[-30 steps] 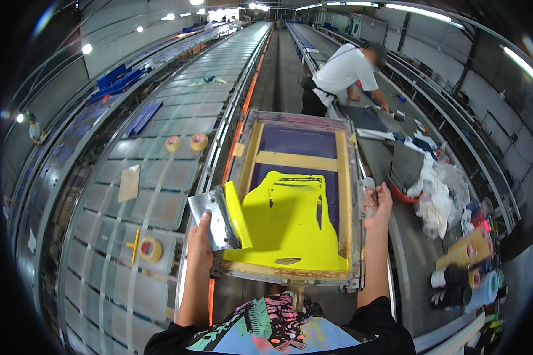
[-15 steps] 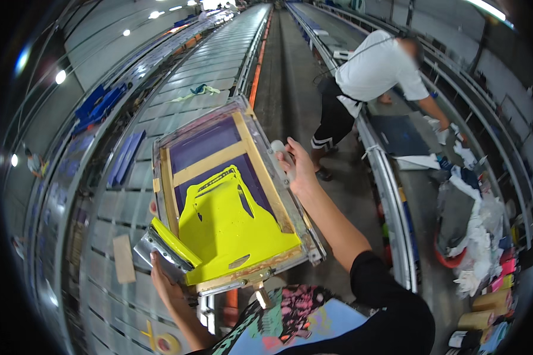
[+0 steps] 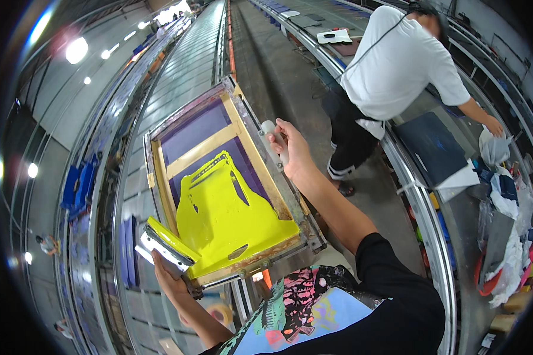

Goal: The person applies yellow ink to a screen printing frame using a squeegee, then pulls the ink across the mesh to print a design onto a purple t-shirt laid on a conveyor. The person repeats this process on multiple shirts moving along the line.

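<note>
A screen-printing frame (image 3: 281,242) is held tilted in front of me. Bright yellow ink (image 3: 219,222) covers the lower part of its purple mesh (image 3: 196,139), which tan tape borders and crosses. My right hand (image 3: 294,155) is closed round the pale handle (image 3: 269,126) on the frame's right side. At the lower left corner, my left hand (image 3: 170,283) grips a metal-backed squeegee (image 3: 160,247) with yellow ink along its blade. The squeegee lies against the frame's corner; the fingers beneath are hidden, so I cannot tell whether they also support the frame.
A long printing table (image 3: 177,89) runs along my left, with purple panels (image 3: 128,251) on it. Right of the aisle floor (image 3: 266,71), a co-worker in a white shirt (image 3: 397,65) bends over another table holding a dark sheet (image 3: 430,145) and crumpled white material (image 3: 506,198).
My view has shifted forward along the aisle, and the co-worker appears larger and farther right. Both hands keep their hold on the frame handle and squeegee. The co-worker's arm has moved.
</note>
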The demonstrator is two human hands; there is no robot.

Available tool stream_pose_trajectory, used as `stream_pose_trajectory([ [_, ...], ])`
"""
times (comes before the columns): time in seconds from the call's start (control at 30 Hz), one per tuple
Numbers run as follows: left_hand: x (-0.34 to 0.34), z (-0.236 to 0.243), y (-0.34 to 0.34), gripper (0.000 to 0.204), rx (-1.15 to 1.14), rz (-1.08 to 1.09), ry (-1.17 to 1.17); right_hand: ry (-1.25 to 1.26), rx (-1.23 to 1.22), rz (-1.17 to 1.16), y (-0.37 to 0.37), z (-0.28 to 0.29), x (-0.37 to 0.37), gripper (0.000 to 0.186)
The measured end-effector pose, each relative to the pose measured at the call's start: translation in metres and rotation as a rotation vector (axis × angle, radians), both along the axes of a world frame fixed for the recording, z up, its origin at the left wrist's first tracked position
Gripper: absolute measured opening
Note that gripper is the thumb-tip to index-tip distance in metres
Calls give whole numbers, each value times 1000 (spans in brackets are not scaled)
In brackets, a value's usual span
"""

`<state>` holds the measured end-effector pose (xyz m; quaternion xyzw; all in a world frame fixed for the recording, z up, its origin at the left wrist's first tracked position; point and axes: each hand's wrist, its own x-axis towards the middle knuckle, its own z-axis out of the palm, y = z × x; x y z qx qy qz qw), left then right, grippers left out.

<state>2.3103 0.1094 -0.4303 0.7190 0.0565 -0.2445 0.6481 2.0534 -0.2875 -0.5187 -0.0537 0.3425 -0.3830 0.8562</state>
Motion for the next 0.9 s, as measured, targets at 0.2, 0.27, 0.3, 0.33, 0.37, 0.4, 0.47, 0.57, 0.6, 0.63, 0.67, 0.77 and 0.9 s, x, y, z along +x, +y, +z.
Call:
stream_pose_trajectory([
  [0.2, -56, -51, -71, 66, 76, 10, -133, -14, 1, 2, -77, -57, -30, 27],
  [0.27, -81, -48, -97, 64, 116, 35, -178, -17, 2, 23, -100, -62, -41, 29],
  [0.3, -93, -51, -112, 65, 91, 86, -158, -13, -11, 32, -114, -75, -41, 30],
  [0.33, -95, -56, -130, 65, 133, 70, -195, -3, -41, 40, -136, -81, -35, 31],
  [0.37, -96, -59, -142, 64, 175, 57, -232, -3, -30, 58, -151, -87, -27, 32],
  [0.4, -90, -51, -155, 64, 211, 43, -267, -1, -26, 75, -162, -78, -16, 33],
  [0.47, -62, -28, -163, 69, 154, 69, -215, 3, -35, 103, -177, -51, 11, 35],
  [0.57, -49, -21, -174, 78, 67, 131, -139, -5, -96, 162, -194, -29, 34, 33],
  [0.6, -51, -24, -161, 79, 60, 33, -200, 4, -133, 185, -184, -26, 35, 32],
  [0.63, -53, -25, -148, 79, 55, -67, -260, 16, -134, 185, -178, -25, 35, 32],
  [0.67, -55, -31, -139, 74, 28, 64, -172, 28, -133, 185, -172, -24, 33, 31],
  [0.77, -24, -26, -119, 69, 127, 5, -317, 15, -155, 190, -175, -15, 50, 29],
  [0.9, -11, -9, -147, 70, -24, 33, -192, 38, -178, 55, -161, 17, 12, 28],
])
